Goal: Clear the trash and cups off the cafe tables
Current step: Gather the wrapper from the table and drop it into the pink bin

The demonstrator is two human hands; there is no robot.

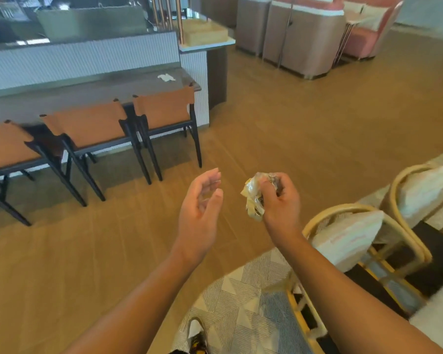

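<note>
My right hand [279, 200] grips a crumpled clear and yellow wrapper [252, 194], held at chest height over the wooden floor. A little to its left, my left hand [200, 213] is raised with relaxed, slightly bent fingers and holds nothing. A crumpled white napkin [166, 77] lies on the long dark counter table [87, 93] at the back left, far from both hands.
Three tan chairs with black legs [92, 131] stand along the counter table. Two rattan chairs with white cushions [353, 236] stand at the right on a patterned rug [241, 302]. Pink booths [304, 34] fill the far right. Open wooden floor lies between.
</note>
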